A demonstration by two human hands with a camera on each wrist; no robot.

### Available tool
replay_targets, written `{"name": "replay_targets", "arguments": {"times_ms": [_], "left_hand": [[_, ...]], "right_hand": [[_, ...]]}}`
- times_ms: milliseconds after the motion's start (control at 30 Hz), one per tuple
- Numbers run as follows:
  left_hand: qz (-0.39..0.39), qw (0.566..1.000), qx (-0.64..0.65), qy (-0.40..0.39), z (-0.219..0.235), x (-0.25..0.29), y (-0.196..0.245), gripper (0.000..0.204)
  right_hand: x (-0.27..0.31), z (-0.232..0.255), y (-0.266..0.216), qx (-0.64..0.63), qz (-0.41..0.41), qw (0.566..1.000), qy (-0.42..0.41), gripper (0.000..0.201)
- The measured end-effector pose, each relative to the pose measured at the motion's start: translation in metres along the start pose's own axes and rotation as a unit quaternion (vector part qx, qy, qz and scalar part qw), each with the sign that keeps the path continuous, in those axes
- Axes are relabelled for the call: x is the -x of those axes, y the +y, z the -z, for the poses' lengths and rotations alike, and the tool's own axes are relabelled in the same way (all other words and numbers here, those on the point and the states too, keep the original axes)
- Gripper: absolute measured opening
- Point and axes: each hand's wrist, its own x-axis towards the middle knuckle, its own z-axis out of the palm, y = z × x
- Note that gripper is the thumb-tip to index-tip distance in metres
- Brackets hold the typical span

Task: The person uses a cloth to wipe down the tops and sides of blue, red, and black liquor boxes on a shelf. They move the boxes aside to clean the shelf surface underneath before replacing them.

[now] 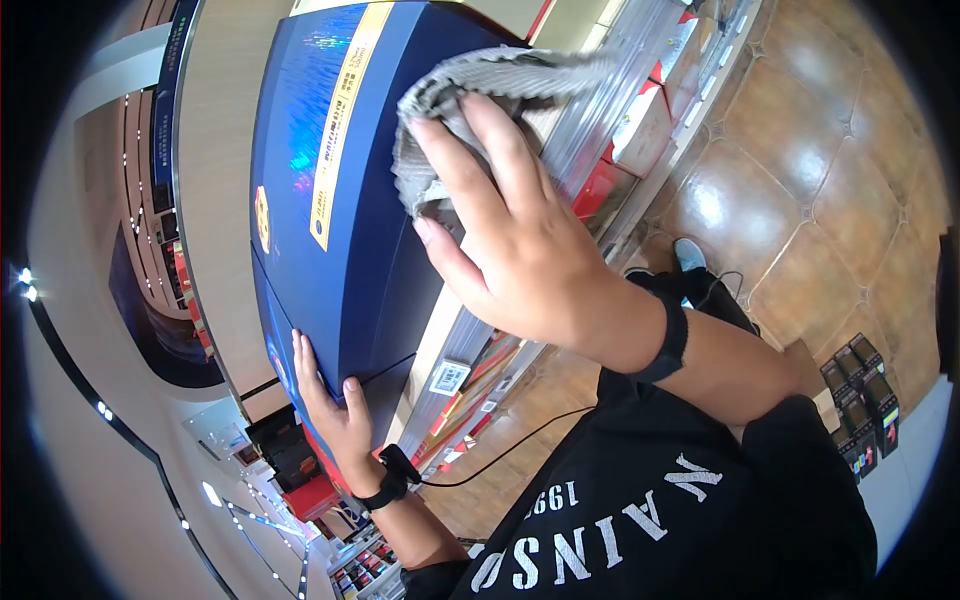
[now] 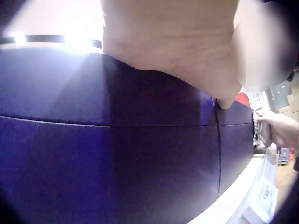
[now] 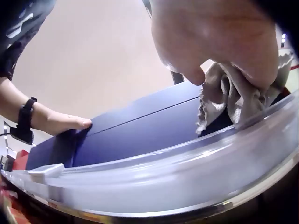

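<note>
A grey ribbed cloth (image 1: 480, 72) is bunched under the bent fingers of my right hand (image 1: 545, 245), which holds it against the end of a dark blue box (image 1: 375, 225). Part of the cloth trails off past the box's edge. In the right wrist view the cloth (image 3: 219, 95) hangs in folds below the hand (image 3: 215, 42), close to the shelf's front rail. My left hand (image 1: 335, 420) rests on the near part of the blue boxes, fingers extended over the top and thumb at the front edge. A seam line runs along the blue side (image 2: 117, 158) in the left wrist view.
The boxes stand on a shelf with a clear plastic front rail (image 3: 187, 179) and a white price tag (image 1: 450, 377). Red packages (image 1: 600, 190) sit on a lower level. Tiled floor (image 1: 800, 180) lies to the right, with stacked dark packages (image 1: 860, 400) beyond the elbow.
</note>
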Motion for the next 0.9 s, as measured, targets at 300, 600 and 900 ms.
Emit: {"name": "replay_targets", "arguments": {"times_ms": [300, 600, 900], "left_hand": [[-0.007, 1.000, 0.010, 0.012, -0.004, 0.001, -0.007, 0.073], [0.000, 0.999, 0.032, 0.019, -0.004, -0.001, -0.003, 0.075], [-0.008, 1.000, 0.012, 0.017, -0.006, -0.002, -0.003, 0.075]], "right_hand": [[-0.004, 0.007, 0.005, 0.122, -0.069, 0.990, -0.028, 0.085], [-0.025, 0.031, -0.007, 0.290, -0.042, 0.947, -0.128, 0.076], [-0.031, 0.047, -0.005, 0.485, 0.040, 0.815, -0.315, 0.052]]}}
